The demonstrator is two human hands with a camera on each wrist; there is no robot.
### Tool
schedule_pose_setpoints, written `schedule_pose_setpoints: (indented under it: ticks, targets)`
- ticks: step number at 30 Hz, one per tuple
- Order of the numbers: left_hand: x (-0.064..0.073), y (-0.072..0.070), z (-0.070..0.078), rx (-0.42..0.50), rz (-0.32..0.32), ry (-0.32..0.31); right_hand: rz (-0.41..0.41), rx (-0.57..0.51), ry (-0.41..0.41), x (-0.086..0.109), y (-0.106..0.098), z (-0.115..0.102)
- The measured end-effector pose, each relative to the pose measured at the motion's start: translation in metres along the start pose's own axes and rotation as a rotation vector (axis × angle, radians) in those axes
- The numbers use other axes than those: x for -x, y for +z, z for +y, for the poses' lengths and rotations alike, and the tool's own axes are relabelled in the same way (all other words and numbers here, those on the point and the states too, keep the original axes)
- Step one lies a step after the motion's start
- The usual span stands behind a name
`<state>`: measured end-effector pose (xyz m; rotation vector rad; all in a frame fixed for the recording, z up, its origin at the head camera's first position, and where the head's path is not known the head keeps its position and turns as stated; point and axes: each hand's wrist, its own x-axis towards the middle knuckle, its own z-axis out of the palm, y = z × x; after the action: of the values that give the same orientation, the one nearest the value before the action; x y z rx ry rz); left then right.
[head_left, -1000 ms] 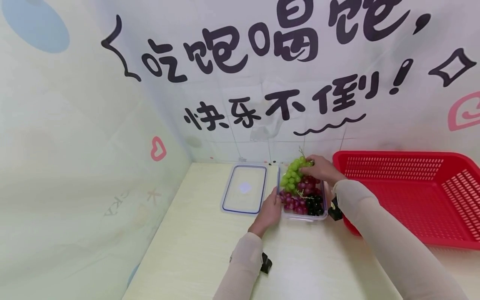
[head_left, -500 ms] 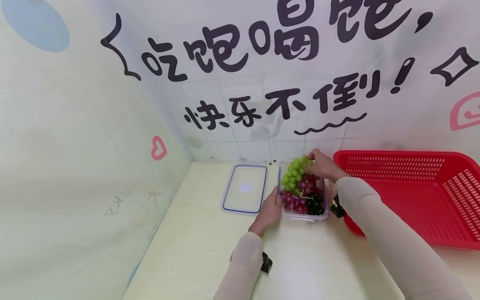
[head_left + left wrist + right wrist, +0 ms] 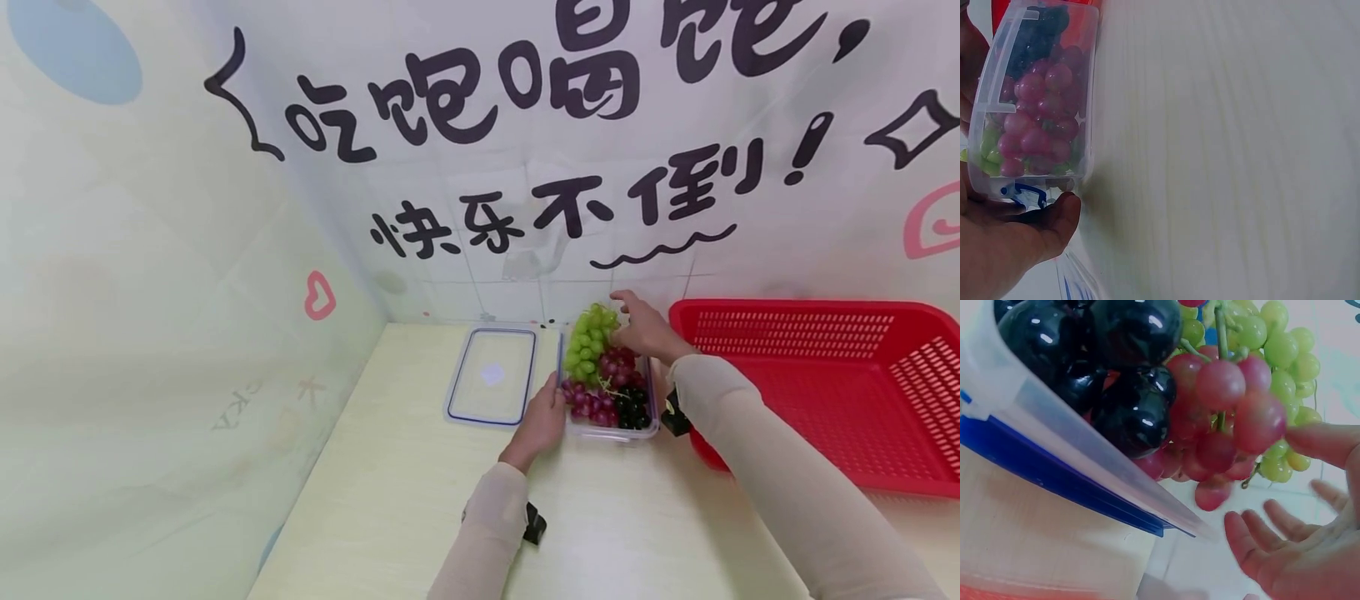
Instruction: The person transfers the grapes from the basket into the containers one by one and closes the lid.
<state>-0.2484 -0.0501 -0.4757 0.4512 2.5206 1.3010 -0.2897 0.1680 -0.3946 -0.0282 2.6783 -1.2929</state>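
A clear plastic food container (image 3: 611, 434) with blue trim holds bunches of grapes. Green grapes (image 3: 592, 337) lie at the back left, red grapes (image 3: 618, 367) beside them, purple grapes (image 3: 591, 405) at the front left and black grapes (image 3: 633, 408) at the front right. My left hand (image 3: 536, 425) rests against the container's left side; in the left wrist view its thumb lies near a side latch, its other fingers partly hidden. Over the back right corner, my right hand (image 3: 648, 329) spreads its fingers and holds nothing. In the right wrist view its thumb (image 3: 1322, 440) is close to the grapes; contact is unclear.
A clear lid (image 3: 491, 377) with a blue seal lies flat left of the container. To the right stands a large red plastic basket (image 3: 795, 312). A printed wall sheet (image 3: 450, 287) borders the pale table (image 3: 390, 467) at the back.
My right hand has let go of the green grapes, spreading its fingers and shifting slightly up. The green bunch now sits more upright at the back left. My left hand stays at the container.
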Motion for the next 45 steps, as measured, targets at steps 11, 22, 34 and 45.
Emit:
schedule_pose_setpoints:
  ticks: [11,22,34,45]
  targets:
    - [-0.001,-0.001,0.001,-0.001,0.004,-0.002,0.001,0.189,-0.127,-0.003,0.009,-0.011]
    - [0.006,-0.003,-0.001,0.009,-0.001,-0.034,-0.041,0.154,-0.080,0.001,0.010,-0.010]
    - [0.008,-0.005,0.001,0.016,0.004,-0.027,-0.026,0.146,-0.145,0.006,0.011,-0.013]
    - [0.005,-0.007,0.002,0.076,0.023,0.010,-0.012,0.164,-0.158,0.008,0.006,-0.015]
